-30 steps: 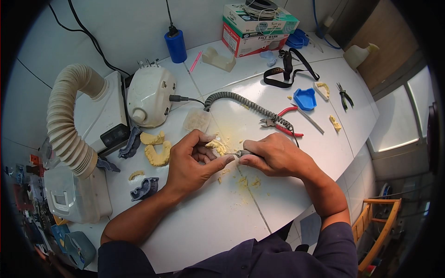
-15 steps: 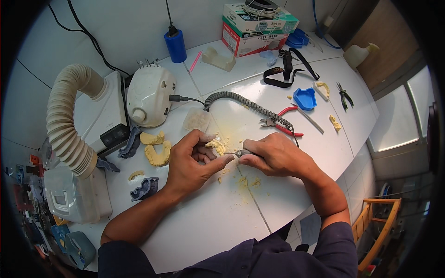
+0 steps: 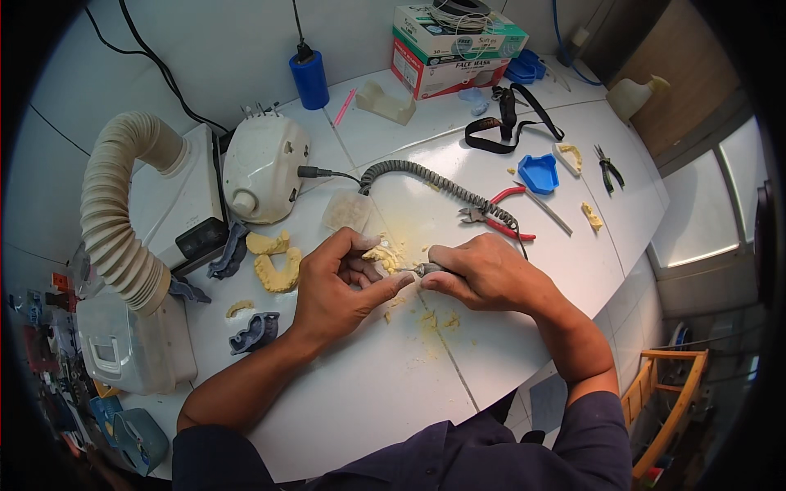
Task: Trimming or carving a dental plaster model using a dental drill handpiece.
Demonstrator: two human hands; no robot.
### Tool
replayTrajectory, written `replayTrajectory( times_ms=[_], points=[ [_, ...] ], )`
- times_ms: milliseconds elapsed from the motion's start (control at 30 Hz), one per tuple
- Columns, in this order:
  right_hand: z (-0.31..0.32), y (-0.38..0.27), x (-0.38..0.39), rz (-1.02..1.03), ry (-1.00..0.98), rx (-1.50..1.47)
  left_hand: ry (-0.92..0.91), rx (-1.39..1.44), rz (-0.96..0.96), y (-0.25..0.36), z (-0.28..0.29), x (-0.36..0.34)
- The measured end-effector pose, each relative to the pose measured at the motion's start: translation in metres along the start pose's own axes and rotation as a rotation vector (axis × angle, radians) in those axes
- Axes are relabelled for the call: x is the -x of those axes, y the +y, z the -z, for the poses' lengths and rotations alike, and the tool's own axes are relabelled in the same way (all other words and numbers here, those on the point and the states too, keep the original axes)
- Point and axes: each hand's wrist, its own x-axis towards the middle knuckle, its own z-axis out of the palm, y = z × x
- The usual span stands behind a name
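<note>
My left hand (image 3: 336, 295) is closed around a small pale-yellow plaster dental model (image 3: 381, 260), thumb below it. My right hand (image 3: 483, 274) grips a grey rotary handpiece (image 3: 427, 269), its thin bur at the model's right side. A coiled grey cord (image 3: 417, 178) runs from the white motor unit (image 3: 262, 168). Yellow powder and crumbs (image 3: 428, 321) lie around my hands. Left of them rest yellow plaster models (image 3: 278, 274) and dark grey moulded pieces (image 3: 254, 331).
An extraction hose (image 3: 115, 229) and plastic box (image 3: 131, 344) stand left. On the white tiled table (image 3: 467, 368) are red-handled cutters (image 3: 508, 233), a blue tray (image 3: 538, 174), a metal rod (image 3: 553, 214), black pliers (image 3: 607, 172) and a black strap (image 3: 491, 139). Boxes (image 3: 450, 74) sit at the back.
</note>
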Motion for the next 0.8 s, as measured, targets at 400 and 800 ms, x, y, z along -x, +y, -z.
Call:
replayTrajectory(
  times_ms=[400, 800],
  points=[
    [-0.0017, -0.0016, -0.0007, -0.014, 0.021, 0.026, 0.012, -0.022, -0.006, 0.0003, 0.0002, -0.0001],
    [-0.0005, 0.0006, -0.0007, -0.02, 0.045, -0.02, -0.001, 0.056, 0.016, 0.0013, -0.0002, 0.0]
  ],
)
